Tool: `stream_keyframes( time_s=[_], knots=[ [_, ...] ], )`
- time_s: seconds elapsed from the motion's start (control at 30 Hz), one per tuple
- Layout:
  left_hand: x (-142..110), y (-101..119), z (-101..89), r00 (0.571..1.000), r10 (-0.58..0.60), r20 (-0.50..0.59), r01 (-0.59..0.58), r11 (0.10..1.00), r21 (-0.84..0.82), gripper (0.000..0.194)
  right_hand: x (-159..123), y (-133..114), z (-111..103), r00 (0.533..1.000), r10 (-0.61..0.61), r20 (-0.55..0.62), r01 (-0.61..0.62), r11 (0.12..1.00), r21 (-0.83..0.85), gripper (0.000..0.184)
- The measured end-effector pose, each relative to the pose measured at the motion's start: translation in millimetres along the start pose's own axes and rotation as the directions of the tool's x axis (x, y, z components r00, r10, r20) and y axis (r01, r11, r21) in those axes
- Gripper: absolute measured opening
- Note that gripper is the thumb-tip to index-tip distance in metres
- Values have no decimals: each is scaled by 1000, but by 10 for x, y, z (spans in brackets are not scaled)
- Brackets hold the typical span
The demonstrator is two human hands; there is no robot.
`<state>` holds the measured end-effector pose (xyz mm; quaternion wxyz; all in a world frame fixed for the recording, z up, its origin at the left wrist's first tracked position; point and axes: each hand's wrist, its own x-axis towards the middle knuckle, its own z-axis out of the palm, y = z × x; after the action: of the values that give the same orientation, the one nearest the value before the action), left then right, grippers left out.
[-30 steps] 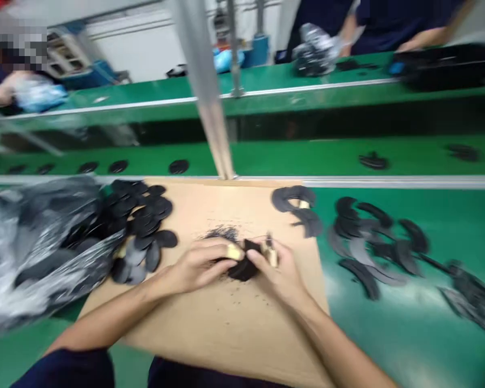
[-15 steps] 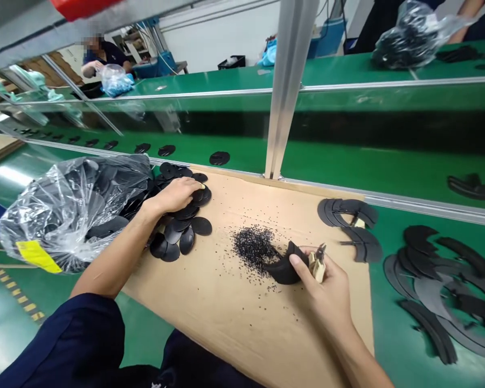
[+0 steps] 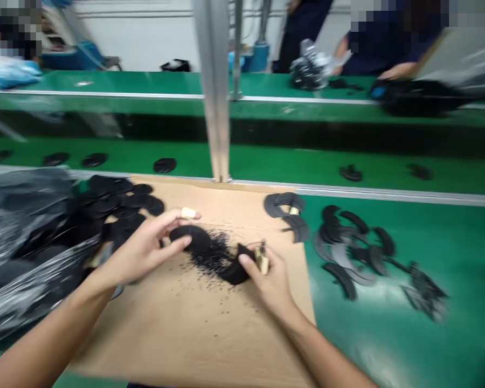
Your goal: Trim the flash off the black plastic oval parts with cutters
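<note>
Black disc [image 3: 199, 237] in left hand [image 3: 149, 245], matte crescent [image 3: 235, 272] in right hand [image 3: 274, 281]

no legible text, no readable labels

A grey metal post [image 3: 213, 81] rises before a long green surface [image 3: 133, 82]; behind stands a white wall [image 3: 137, 40].

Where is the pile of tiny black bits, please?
The pile lies just left of the head view's centre, on the brown sheet, between left hand and right hand.
</note>
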<state>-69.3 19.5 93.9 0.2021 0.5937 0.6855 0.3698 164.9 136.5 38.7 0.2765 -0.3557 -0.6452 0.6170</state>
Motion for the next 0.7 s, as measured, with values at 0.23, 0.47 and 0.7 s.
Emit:
stream_keyframes(
  time_s=[0.23, 0.47, 0.7],
  knots=[
    [-115, -149, 855, 998, -16, 60, 27, 982, -187, 25, -103, 19, 25, 1000, -28, -10, 27, 996, -80, 27],
    [-178, -270, 1079, 973, -232, -18, 193, 850, -491, 45, -104, 37, 37, 997, -53, 51, 59, 990, -130, 19],
    [-99, -103, 1189, 971, -240, -7, 184, 764, -618, 42, -3, 48, -29, 993, -109, 34, 114, 972, -206, 27]
  ],
)
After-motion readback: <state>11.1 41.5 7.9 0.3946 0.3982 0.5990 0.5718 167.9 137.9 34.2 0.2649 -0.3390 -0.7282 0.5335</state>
